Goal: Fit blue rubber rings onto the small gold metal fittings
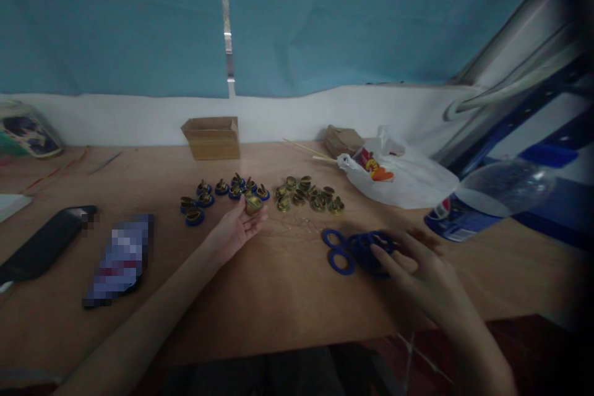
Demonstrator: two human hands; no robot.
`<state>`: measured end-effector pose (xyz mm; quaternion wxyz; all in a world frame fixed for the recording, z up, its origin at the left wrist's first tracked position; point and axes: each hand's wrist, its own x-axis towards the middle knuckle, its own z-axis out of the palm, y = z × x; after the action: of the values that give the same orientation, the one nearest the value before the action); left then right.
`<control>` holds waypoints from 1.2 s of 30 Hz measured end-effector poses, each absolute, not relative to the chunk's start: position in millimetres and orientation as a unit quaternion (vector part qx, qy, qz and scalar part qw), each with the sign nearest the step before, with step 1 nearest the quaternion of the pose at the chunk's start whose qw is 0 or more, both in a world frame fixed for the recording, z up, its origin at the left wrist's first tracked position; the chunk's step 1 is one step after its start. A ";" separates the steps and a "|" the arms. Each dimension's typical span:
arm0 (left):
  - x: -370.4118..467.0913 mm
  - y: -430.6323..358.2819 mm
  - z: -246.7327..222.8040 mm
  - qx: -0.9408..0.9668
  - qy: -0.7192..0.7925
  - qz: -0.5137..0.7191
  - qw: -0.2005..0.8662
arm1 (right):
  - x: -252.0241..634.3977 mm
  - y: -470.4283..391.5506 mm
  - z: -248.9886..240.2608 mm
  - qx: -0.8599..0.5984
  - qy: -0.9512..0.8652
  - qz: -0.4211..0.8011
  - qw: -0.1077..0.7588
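My left hand (239,229) pinches a small brass-coloured round metal piece (253,203) at its fingertips, over the middle of the table. My right hand (417,263) reaches onto a pile of blue rings (369,250), thumb and fingers apart; the far fingertips are partly hidden. Two loose blue rings (341,261) lie just left of that pile. Behind my left hand stand several brass pieces seated in blue rings (204,199). Right of them is a group of several brass pieces without rings (306,193). Thin wire-like loops (304,221) lie in front of that group.
An open cardboard box (214,139) stands at the back. Farther right are a white plastic bag (408,176), thin sticks (309,150) and a tilted plastic bottle (492,195). A black case (44,244) and a blurred-out packet (121,260) lie on the left.
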<state>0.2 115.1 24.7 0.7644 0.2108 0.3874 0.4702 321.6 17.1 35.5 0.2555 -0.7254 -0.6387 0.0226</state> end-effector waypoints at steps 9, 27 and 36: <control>-0.4 117.1 21.1 0.196 0.374 0.464 0.778 | 313.1 13.2 36.7 -0.732 -0.619 0.078 0.272; 3.7 109.7 13.9 0.356 0.322 0.479 0.735 | 213.8 21.0 81.3 -0.614 -0.700 0.075 0.357; -2.3 117.4 2.5 0.599 0.422 0.483 0.480 | 176.3 108.7 82.0 -0.531 -0.841 0.057 0.086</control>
<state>-2.3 117.4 2.5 0.4800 0.5986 0.4216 0.4832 176.3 108.7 82.0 0.0860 -0.5309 -0.8412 0.0565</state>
